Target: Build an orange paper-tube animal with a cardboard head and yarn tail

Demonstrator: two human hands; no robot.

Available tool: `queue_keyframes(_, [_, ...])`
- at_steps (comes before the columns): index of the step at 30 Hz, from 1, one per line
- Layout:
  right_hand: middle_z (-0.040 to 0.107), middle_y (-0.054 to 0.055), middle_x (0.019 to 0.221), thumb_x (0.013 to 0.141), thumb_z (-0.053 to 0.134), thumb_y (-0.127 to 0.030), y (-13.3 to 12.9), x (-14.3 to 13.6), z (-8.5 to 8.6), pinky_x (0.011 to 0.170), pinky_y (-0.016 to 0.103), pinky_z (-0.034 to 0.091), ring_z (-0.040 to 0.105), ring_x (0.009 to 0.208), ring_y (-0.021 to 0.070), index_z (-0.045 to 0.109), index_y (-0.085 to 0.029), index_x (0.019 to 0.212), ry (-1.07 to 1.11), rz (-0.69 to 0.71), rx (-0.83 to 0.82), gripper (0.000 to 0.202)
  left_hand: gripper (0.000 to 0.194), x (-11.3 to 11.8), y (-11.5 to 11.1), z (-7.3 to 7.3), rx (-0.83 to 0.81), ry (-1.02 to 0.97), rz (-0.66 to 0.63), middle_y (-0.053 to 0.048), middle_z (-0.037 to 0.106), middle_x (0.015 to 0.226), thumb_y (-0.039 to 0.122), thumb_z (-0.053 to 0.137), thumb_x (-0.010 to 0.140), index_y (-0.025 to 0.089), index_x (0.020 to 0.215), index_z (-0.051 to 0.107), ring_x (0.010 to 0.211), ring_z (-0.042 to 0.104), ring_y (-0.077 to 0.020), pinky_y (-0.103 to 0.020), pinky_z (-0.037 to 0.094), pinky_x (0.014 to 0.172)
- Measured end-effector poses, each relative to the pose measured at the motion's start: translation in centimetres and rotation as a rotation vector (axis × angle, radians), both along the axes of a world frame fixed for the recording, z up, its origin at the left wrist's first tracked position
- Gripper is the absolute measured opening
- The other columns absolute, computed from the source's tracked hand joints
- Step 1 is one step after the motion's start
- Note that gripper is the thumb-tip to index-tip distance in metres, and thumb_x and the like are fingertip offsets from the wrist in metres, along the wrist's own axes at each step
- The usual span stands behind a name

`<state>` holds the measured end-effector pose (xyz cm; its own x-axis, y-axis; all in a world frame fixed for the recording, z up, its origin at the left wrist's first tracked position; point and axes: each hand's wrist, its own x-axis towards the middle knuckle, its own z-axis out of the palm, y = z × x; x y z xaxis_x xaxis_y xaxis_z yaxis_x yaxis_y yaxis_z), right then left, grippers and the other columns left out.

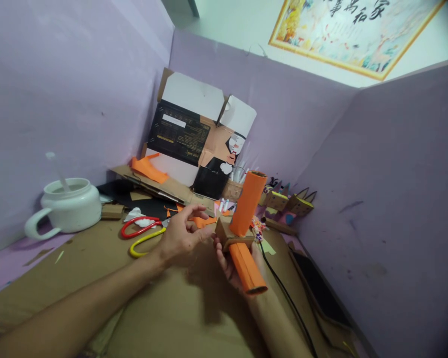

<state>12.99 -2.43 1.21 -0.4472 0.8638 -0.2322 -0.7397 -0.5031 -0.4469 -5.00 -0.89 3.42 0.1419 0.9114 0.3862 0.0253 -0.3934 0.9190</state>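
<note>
My right hand (229,266) is wrapped from below round a small brown cardboard box (225,232). One orange tube (247,204) stands up from the top of the box, tilted slightly right. A second orange tube (246,268) sticks out of the side facing me, its open end pointing down. Just left of the box is my left hand (184,231), its fingers bent and apart, with nothing seen in it. Scissors with red and yellow handles (144,236) lie left of my left hand, their blades partly hidden.
A white mug (72,206) stands at the left. Flattened printed cardboard (182,134) leans on the back wall. Orange scraps (149,169), a pen holder (232,190) and small cardboard figures (300,203) sit at the back. A black cable (283,288) runs along the right.
</note>
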Motion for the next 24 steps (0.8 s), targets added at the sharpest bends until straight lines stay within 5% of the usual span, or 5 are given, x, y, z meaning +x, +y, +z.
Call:
queue_keyframes(7, [0.071,0.014,0.083,0.080,0.045,-0.056,-0.2,-0.7,-0.5,0.079,0.036,0.052,0.068,0.075,0.0213,0.061,-0.006,0.099,-0.087,-0.047,0.002,0.056,0.041,0.7,-0.7,0.4,0.086,0.244,0.156,-0.007,0.063,0.100,0.032,0.068,0.064,0.018,0.101,0.059,0.091,0.060,-0.0230,-0.034,0.048,0.079])
queue_keyframes(15, [0.071,0.010,0.075,0.078,0.051,-0.055,-1.0,-2.1,-0.6,0.071,0.037,0.054,0.067,0.067,0.0209,0.061,-0.009,0.094,-0.111,0.044,-0.009,0.049,0.060,0.9,-0.7,0.1,0.124,0.233,0.141,-0.005,0.061,0.103,0.029,0.070,0.062,0.023,0.118,0.048,0.101,0.056,-0.0247,-0.036,0.046,0.084])
queue_keyframes(20, [0.071,0.012,0.077,0.079,0.049,-0.054,-1.3,-2.3,-0.4,0.072,0.037,0.053,0.068,0.070,0.0223,0.061,-0.006,0.097,-0.082,0.051,-0.016,0.052,0.070,0.4,-1.0,0.6,0.181,0.067,0.071,-0.010,0.057,0.111,0.033,0.066,0.069,0.019,0.129,0.032,0.108,0.052,-0.0247,-0.037,0.042,0.090])
queue_keyframes(24, [0.072,0.010,0.081,0.078,0.054,-0.046,-0.7,-1.5,0.2,0.075,0.039,0.053,0.067,0.071,0.0221,0.063,-0.011,0.096,-0.045,-0.154,0.038,0.041,0.064,-0.5,-0.7,1.2,0.247,-0.252,0.036,-0.011,0.055,0.114,0.039,0.059,0.076,0.018,0.129,0.032,0.102,0.053,-0.0223,-0.036,0.040,0.093])
